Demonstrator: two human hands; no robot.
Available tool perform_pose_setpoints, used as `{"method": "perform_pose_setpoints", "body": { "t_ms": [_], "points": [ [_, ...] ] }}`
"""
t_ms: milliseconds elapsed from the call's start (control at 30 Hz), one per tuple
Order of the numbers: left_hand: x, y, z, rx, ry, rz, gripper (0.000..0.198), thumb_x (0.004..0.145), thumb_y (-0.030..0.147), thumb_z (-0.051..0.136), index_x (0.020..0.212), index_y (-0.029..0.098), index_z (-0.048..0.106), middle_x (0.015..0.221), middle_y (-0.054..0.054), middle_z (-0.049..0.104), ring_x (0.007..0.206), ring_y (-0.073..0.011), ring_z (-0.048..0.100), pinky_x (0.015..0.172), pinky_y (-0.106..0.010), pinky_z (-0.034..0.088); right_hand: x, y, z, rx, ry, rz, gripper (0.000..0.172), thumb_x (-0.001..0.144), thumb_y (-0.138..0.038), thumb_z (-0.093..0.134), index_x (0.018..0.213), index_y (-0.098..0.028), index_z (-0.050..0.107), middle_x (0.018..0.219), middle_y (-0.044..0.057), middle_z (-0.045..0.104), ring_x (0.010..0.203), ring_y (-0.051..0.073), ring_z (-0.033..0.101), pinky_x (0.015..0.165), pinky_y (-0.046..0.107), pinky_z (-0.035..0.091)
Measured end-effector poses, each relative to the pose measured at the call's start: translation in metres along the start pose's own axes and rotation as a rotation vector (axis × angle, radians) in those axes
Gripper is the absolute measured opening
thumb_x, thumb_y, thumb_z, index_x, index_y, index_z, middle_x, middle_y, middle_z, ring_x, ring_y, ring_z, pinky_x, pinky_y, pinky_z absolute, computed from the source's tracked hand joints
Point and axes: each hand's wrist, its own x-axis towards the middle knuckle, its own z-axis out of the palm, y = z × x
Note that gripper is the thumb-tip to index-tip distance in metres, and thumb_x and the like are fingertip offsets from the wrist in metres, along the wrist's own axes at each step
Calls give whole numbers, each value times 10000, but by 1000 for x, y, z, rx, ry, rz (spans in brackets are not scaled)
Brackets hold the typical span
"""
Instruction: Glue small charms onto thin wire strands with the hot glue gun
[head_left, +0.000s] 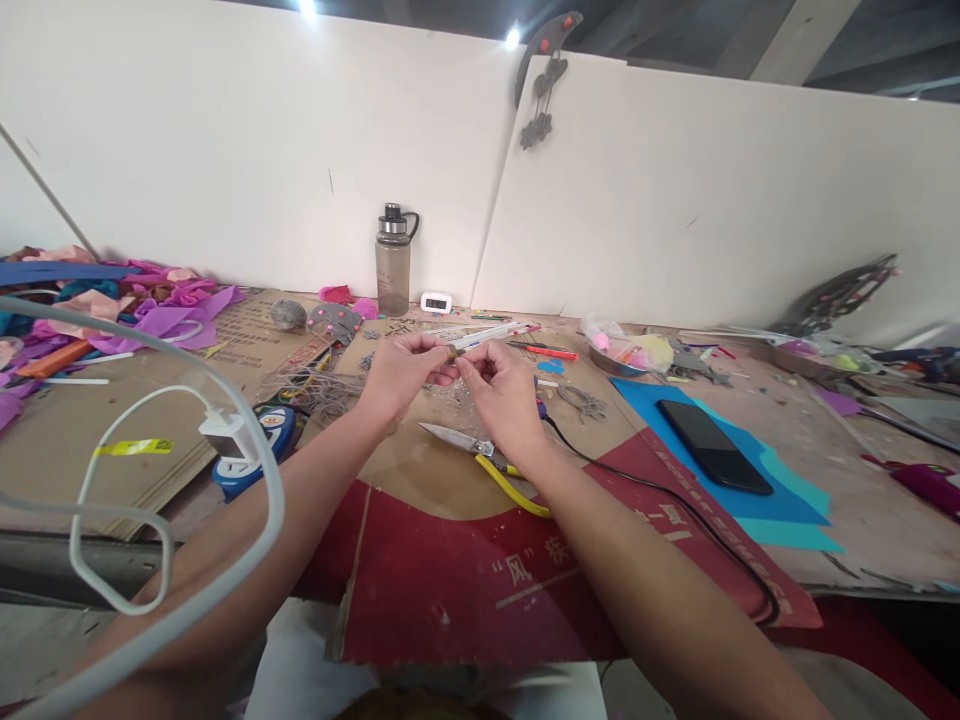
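Observation:
My left hand [405, 378] and my right hand [504, 392] meet above the middle of the cardboard [420, 480], their fingertips pinched together. Between them is a small dark thing [453, 353], too small and too covered by fingers to name. Just below my right hand lies a yellow-handled tool with a pointed metal head [459, 437], pliers or snips; my wrist hides part of its handles. A black cord [637, 472] runs from a mostly hidden blue object beside my right wrist. Tangled grey wire or string [322, 390] lies left of my left hand.
A bottle [394, 265] and small digital clock [436, 302] stand by the white wall. At right, a phone [712, 445] rests on blue sheets. White cables [274, 470] loop across the left foreground, near a blue power strip [259, 455]. Colored paper [180, 310] is piled far left.

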Motion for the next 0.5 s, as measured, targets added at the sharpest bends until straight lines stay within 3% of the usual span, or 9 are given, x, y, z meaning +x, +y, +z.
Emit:
{"method": "perform_pose_setpoints", "body": {
  "t_ms": [233, 500],
  "points": [
    [3, -5, 0, 24, -26, 34, 154, 649, 281, 700, 670, 143, 636, 545, -9, 630, 490, -86, 560, 437, -184, 366, 3, -4, 0, 184, 6, 184, 145, 755, -278, 591, 645, -189, 562, 608, -24, 532, 564, 114, 437, 543, 256, 345],
    [2, -4, 0, 44, -68, 54, 189, 644, 316, 711, 705, 139, 678, 583, -28, 661, 509, -89, 549, 476, -206, 376, 6, 4, 0, 278, 21, 292, 160, 694, -296, 623, 600, -186, 554, 582, -39, 525, 548, 101, 426, 544, 249, 342]
  ]
}}
